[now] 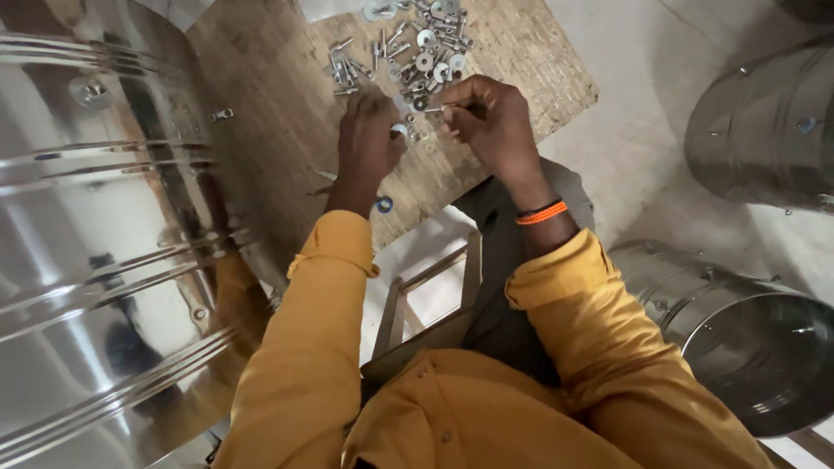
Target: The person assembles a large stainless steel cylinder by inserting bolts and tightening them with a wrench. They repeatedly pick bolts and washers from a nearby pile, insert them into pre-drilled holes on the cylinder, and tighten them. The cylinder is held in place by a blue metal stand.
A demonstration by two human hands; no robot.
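Both my hands work over a wooden board (278, 78) strewn with a pile of bolts and washers (408, 52). My right hand (491, 117) pinches a small bolt (441, 108) between thumb and fingers, its shaft pointing left. My left hand (369, 139) is curled close beside it, fingertips on a washer (400, 130) near the bolt's tip. An orange band (540, 213) circles my right wrist. Yellow sleeves cover both arms.
A large shiny ribbed steel drum (95, 243) fills the left side, with a bolt (221, 114) through its rim. Two more steel drums lie on the floor at right (764, 122) (747, 339). One washer (384, 205) sits near the board's front edge. A wooden stool frame (434, 287) stands below me.
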